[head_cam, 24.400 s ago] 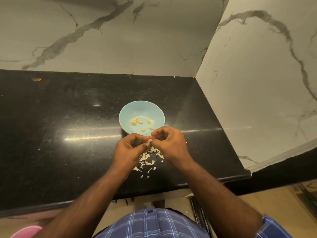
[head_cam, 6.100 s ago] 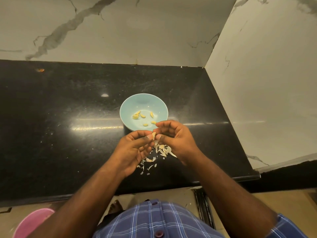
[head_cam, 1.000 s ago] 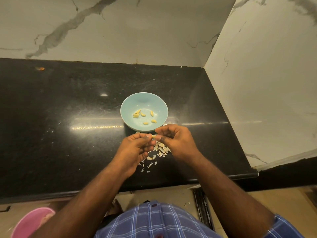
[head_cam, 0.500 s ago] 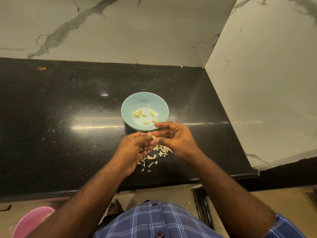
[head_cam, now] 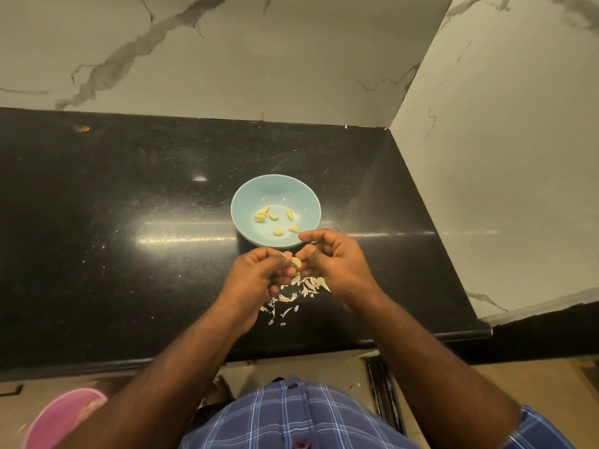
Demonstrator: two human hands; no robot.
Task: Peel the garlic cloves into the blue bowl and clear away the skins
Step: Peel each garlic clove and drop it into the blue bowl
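- Black polished stone counter point(head_cam: 129, 254) meets white grey-veined marble walls point(head_cam: 227, 59).
- Left hand point(head_cam: 256, 277) pinches a small pale garlic clove point(head_cam: 295, 262) at its fingertips.
- Right hand point(head_cam: 337, 264) has curled fingers point(head_cam: 311, 235) touching the same clove.
- Round light-blue ceramic bowl point(head_cam: 246, 202), just beyond the fingertips, holds yellowish peeled cloves point(head_cam: 274, 216).
- Papery white skins point(head_cam: 301, 286) lie under the fingers.
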